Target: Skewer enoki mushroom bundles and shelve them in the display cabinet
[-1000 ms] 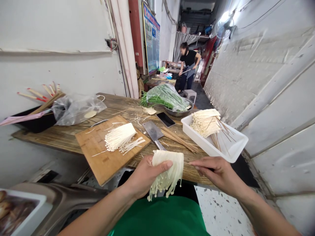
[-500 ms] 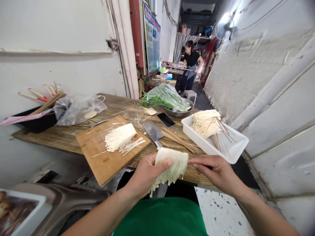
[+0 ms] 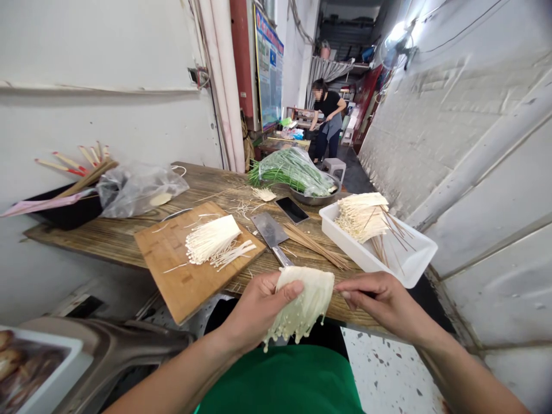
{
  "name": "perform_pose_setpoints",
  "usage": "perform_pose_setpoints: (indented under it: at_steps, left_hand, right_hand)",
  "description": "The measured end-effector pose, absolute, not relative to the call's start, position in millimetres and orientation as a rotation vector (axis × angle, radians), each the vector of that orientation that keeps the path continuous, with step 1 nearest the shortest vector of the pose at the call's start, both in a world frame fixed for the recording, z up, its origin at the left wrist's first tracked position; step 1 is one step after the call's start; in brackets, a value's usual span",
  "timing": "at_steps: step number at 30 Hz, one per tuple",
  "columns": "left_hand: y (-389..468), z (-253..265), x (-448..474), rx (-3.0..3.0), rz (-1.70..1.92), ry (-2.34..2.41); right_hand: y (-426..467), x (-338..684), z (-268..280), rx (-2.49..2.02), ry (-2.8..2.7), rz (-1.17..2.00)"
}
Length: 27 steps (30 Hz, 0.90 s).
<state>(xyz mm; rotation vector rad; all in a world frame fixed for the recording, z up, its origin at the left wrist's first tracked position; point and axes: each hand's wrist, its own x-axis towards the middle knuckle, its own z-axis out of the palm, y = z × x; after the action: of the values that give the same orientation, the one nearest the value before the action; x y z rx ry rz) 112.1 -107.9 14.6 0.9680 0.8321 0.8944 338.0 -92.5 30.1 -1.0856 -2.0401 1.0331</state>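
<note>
Our left hand (image 3: 264, 300) pinched enoki (image 3: 309, 296), our right hand (image 3: 376, 292) seemingly a skewer (image 3: 337, 288); crooked pushing could have torn the enoki.

We can read no words or numbers here. On the blue poster (image 3: 269, 86), well beyond our left fingers (image 3: 290, 292), we make out a heading (image 3: 269, 32) and blocks of print (image 3: 264, 53), all too small and blurred to decipher.
</note>
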Motion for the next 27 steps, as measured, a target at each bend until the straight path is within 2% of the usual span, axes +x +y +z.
perform_pose_setpoints:
  at_steps: [11, 17, 22, 27]
  left_hand:
    - [-109.1, 11.9, 120.5, 0.962, 0.874, 0.839]
    - [-107.7, 14.8, 122.5, 1.072, 1.042, 0.920]
    - [-113.9, 18.9, 114.8, 1.413, 1.140, 1.077]
    - [-93.3, 14.9, 105.6, 1.486, 1.182, 1.123]
  right_hand:
    - [-87.3, 328.3, 33.7, -1.036, -2.050, 1.110]
    - [-83.7, 329.2, 34.6, -1.030, -2.033, 1.069]
    - [-87.9, 331.9, 34.7, -0.952, -2.053, 0.966]
    - [-88.6, 322.6, 25.8, -0.972, -2.045, 0.712]
